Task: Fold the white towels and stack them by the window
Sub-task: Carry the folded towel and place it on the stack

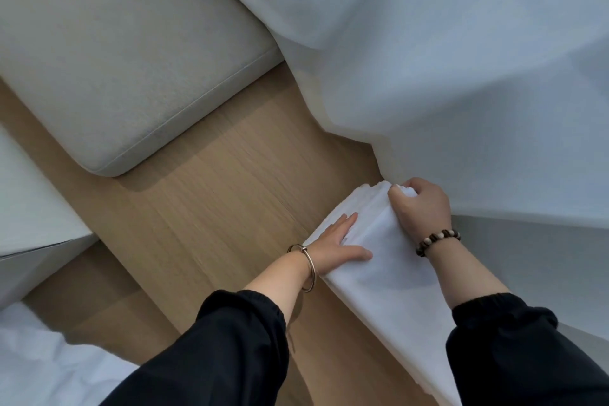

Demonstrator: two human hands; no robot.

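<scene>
The left hand (336, 247) is pressed flat, fingers straight, on the left edge of the towel (392, 277). The towel is laid lengthwise, near to far, on the floor (214, 201) beside the curtain (461, 59). Its far end is gripped by the right hand (421, 204).

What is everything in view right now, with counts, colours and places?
floor: one, tan wood, centre
curtain: one, sheer white, top right
folded towels: one pile, white, on the floor beside the curtain
cushion: one, light grey, upper left
bedding: one, white, bottom left
bangle: one, metal, left wrist
beaded bracelet: one, brown and cream, right wrist
sleeves: two, black, bottom
left hand: one, flat on the towels
right hand: one, grip on the pile's far end
</scene>
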